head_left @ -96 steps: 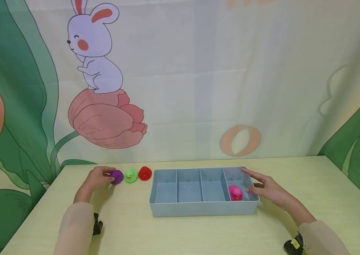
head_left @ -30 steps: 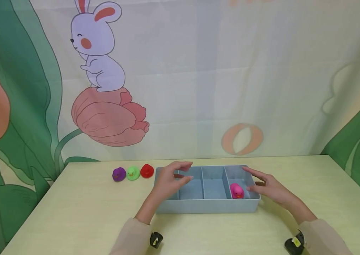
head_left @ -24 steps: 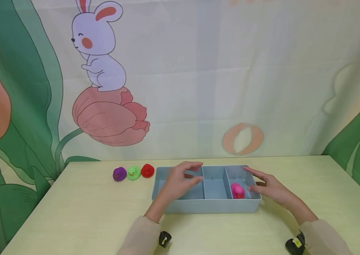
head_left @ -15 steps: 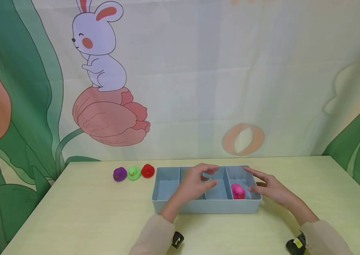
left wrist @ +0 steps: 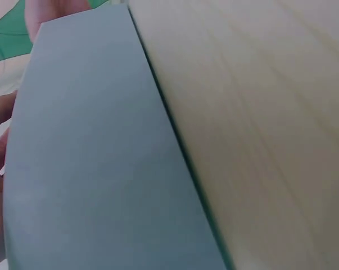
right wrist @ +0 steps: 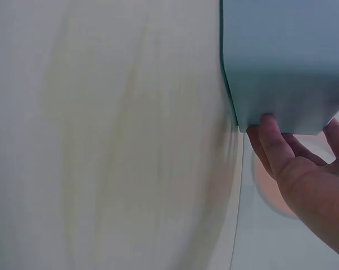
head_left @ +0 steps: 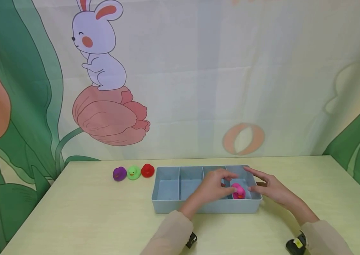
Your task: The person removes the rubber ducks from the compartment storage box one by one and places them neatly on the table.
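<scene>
A blue-grey divided tray (head_left: 170, 207) with several compartments in a row lies on the table. In its far-right compartment sits a pink rubber duck (head_left: 239, 192). My left hand (head_left: 212, 186) reaches over the tray; its thumb is beside the duck and its fingers are spread apart from the thumb above it. The left wrist view is mostly filled by the tray's outer wall (left wrist: 102, 146), hiding the duck. My right hand (head_left: 274, 187) grips the tray's right end, thumb over the rim. In the right wrist view the fingers (right wrist: 275, 143) touch the outside of that end wall.
Left of the tray, a purple duck (head_left: 119, 174), a green duck (head_left: 133, 173) and a red duck (head_left: 147, 170) stand in a row near the back of the table (head_left: 87, 216). A printed curtain (head_left: 180, 71) hangs behind the back edge.
My left hand has left the purple duck, which stays on the table, and moved right across the tray to the pink duck. My right hand remains at the tray's end.
</scene>
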`<state>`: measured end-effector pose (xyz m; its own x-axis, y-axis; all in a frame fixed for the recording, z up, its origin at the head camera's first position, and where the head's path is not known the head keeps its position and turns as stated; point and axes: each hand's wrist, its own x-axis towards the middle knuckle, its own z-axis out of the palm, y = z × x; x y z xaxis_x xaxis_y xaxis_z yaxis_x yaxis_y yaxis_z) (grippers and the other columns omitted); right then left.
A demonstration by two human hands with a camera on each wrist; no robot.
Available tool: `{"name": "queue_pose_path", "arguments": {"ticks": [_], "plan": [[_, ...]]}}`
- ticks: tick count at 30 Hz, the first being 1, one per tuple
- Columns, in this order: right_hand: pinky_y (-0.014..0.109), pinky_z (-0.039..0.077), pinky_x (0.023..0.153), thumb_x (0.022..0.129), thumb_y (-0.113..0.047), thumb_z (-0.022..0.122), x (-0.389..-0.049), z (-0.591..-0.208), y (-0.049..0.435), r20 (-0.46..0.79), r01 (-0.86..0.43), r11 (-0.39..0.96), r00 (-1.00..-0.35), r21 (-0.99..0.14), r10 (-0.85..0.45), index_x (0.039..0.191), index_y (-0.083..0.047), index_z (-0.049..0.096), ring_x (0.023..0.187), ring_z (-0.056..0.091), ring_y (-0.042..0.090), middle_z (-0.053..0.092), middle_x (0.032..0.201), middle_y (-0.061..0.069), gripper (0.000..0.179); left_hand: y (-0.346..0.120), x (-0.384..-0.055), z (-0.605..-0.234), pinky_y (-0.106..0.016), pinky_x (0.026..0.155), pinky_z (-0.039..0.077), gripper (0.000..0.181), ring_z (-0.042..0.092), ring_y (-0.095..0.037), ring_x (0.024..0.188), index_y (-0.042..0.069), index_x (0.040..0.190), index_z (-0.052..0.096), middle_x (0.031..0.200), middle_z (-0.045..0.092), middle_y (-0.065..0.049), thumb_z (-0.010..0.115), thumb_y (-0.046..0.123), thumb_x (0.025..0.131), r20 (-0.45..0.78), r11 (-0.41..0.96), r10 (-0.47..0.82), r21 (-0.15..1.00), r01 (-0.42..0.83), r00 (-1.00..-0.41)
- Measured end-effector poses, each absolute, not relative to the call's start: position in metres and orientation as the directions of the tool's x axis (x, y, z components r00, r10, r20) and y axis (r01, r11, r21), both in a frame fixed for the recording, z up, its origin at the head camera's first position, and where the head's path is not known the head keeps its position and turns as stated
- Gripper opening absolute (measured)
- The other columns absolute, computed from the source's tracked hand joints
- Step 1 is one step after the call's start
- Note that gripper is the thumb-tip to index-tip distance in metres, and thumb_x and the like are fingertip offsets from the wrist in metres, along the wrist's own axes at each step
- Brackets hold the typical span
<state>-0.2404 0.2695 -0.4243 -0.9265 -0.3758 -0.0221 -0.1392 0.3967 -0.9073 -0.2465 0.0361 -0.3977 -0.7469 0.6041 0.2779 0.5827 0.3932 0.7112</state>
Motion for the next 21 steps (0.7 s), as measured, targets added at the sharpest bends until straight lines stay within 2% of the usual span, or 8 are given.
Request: {"name": "queue_pose_path", "arguments": {"ticks": [3, 8, 11, 14, 17, 20, 21], "plan": [[0.053, 0.042, 0.091, 0.088, -0.016, 0.059, -0.240, -0.425, 0.269, -0.023, -0.140, 0.394, -0.924, -0.909, -0.381, 0.143, -0.009, 0.027, 0.120, 0.032, 0.055, 0.009, 0.148, 0.027, 0.064, 0.042, -0.249, -0.400, -0.010, 0.069, 0.045, 0.035, 0.057, -0.013, 0.093, 0.008, 0.114, 0.064, 0.107, 0.063, -0.005, 0.070, 0.016, 0.080, 0.266, 0.427, 0.614, 0.680, 0.596, -0.743], [0.051, 0.043, 0.090, 0.088, -0.015, 0.058, -0.240, -0.424, 0.269, -0.018, -0.144, 0.385, -0.921, -0.912, -0.388, 0.143, -0.009, 0.027, 0.120, 0.033, 0.055, 0.009, 0.148, 0.026, 0.063, 0.052, -0.252, -0.400, -0.013, 0.073, 0.045, 0.034, 0.057, -0.014, 0.096, 0.008, 0.115, 0.064, 0.109, 0.064, -0.003, 0.068, 0.018, 0.082, 0.232, 0.481, 0.638, 0.624, 0.616, -0.734], [0.052, 0.043, 0.090, 0.088, -0.016, 0.059, -0.240, -0.424, 0.269, -0.012, -0.149, 0.379, -0.920, -0.913, -0.391, 0.143, -0.009, 0.027, 0.119, 0.034, 0.055, 0.010, 0.148, 0.025, 0.064, 0.057, -0.253, -0.398, -0.014, 0.077, 0.045, 0.033, 0.057, -0.013, 0.097, 0.008, 0.114, 0.064, 0.108, 0.064, -0.001, 0.067, 0.019, 0.083, 0.200, 0.533, 0.657, 0.560, 0.635, -0.727], [0.052, 0.043, 0.090, 0.087, -0.016, 0.059, -0.240, -0.425, 0.270, -0.004, -0.157, 0.379, -0.920, -0.912, -0.391, 0.143, -0.009, 0.028, 0.119, 0.034, 0.055, 0.012, 0.148, 0.024, 0.064, 0.061, -0.254, -0.395, -0.014, 0.076, 0.045, 0.032, 0.056, -0.009, 0.093, 0.010, 0.113, 0.066, 0.105, 0.066, 0.001, 0.067, 0.020, 0.083, 0.162, 0.588, 0.677, 0.467, 0.661, -0.717], [0.052, 0.042, 0.091, 0.087, -0.015, 0.060, -0.241, -0.426, 0.271, 0.000, -0.158, 0.376, -0.922, -0.913, -0.387, 0.143, -0.009, 0.028, 0.120, 0.033, 0.054, 0.012, 0.148, 0.023, 0.065, 0.067, -0.256, -0.393, -0.010, 0.060, 0.039, 0.026, 0.051, -0.005, 0.071, 0.013, 0.108, 0.068, 0.076, 0.062, 0.006, 0.066, 0.018, 0.082, 0.114, 0.629, 0.704, 0.359, 0.690, -0.701], [0.052, 0.041, 0.092, 0.086, -0.016, 0.061, -0.242, -0.427, 0.271, -0.003, -0.151, 0.371, -0.924, -0.916, -0.383, 0.143, -0.009, 0.028, 0.120, 0.032, 0.054, 0.012, 0.149, 0.023, 0.066, 0.073, -0.257, -0.392, -0.014, 0.049, 0.029, 0.005, 0.040, -0.006, 0.058, 0.014, 0.083, 0.068, 0.056, 0.041, 0.006, 0.064, 0.014, 0.082, 0.076, 0.656, 0.718, 0.262, 0.708, -0.692], [0.052, 0.040, 0.092, 0.086, -0.016, 0.061, -0.242, -0.427, 0.271, -0.006, -0.147, 0.367, -0.924, -0.918, -0.383, 0.143, -0.009, 0.028, 0.120, 0.032, 0.054, 0.012, 0.149, 0.023, 0.066, 0.075, -0.257, -0.391, -0.016, 0.047, 0.027, 0.006, 0.038, -0.007, 0.056, 0.014, 0.075, 0.064, 0.054, 0.034, 0.005, 0.063, 0.013, 0.081, 0.062, 0.665, 0.718, 0.232, 0.709, -0.694]]}}
